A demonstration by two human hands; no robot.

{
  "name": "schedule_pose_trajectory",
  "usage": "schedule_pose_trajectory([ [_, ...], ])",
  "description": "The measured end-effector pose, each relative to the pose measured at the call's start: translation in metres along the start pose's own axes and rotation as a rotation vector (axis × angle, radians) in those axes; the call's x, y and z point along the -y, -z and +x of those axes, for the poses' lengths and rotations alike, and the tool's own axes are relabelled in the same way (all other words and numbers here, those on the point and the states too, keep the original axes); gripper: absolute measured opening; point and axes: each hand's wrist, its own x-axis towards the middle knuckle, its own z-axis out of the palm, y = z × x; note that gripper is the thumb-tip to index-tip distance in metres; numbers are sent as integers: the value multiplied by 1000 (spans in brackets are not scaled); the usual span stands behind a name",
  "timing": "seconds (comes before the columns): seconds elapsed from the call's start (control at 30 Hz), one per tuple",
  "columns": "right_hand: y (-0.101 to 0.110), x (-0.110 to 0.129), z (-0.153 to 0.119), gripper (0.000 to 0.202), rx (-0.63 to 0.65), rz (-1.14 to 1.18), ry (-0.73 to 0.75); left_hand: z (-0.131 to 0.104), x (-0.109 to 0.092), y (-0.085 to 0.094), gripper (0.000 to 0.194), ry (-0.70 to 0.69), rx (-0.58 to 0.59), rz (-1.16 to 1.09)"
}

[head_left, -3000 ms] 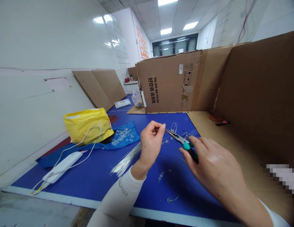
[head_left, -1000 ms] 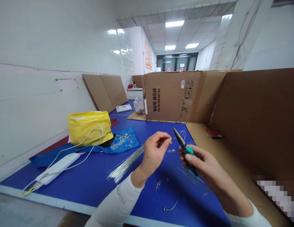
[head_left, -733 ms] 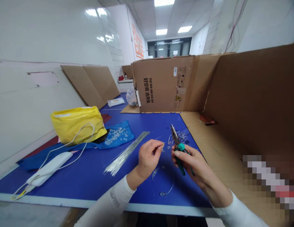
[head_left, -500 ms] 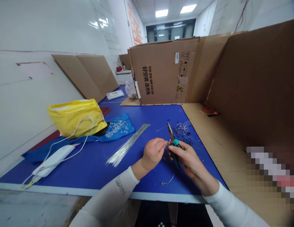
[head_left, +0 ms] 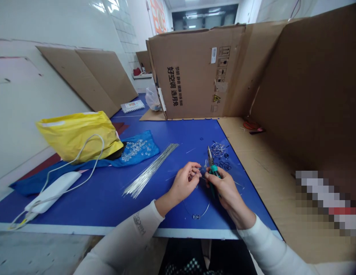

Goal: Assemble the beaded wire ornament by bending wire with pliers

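Observation:
My right hand [head_left: 227,188] is wrapped round a pair of green-handled pliers [head_left: 213,169], its metal jaws pointing away from me. Thumb and forefinger of that hand also come together at small clear beads beside the pliers. My left hand [head_left: 184,181] is just to the left, fingers curled and pinched on a thin wire; its exact grip is partly hidden. Below both hands a curved wire [head_left: 207,208] hangs in a loop, with a few clear beads [head_left: 196,217] at its lowest part.
A bundle of straight wires [head_left: 151,170] lies left of my hands. Clear beads [head_left: 134,149] rest on blue cloth by a yellow bag [head_left: 80,135]. A white power strip [head_left: 53,191] is at far left. Wire scraps [head_left: 218,149] and black rings [head_left: 223,165] lie beyond the pliers; cardboard [head_left: 195,76] stands behind.
My left fingers have turned and loosened their bunched shape, showing the inner side of the hand. The wire loop shows more fully below. The camera view has tipped down slightly.

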Motion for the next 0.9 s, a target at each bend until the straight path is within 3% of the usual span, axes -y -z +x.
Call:
schedule_pose_trajectory([
  [0.07,1,0,0,36,-8,-31,17,1,0,-1,14,144,1,-130],
  [0.17,2,-1,0,35,-1,-73,39,3,3,-1,18,286,29,-225],
  [0.4,3,-1,-1,36,21,-133,77,3,2,1,25,376,80,-361],
  [0.7,6,4,-1,36,65,-196,118,4,-4,5,20,367,23,-382],
  [0.9,14,6,0,39,102,-220,131,6,-10,12,19,275,-129,-348],
])
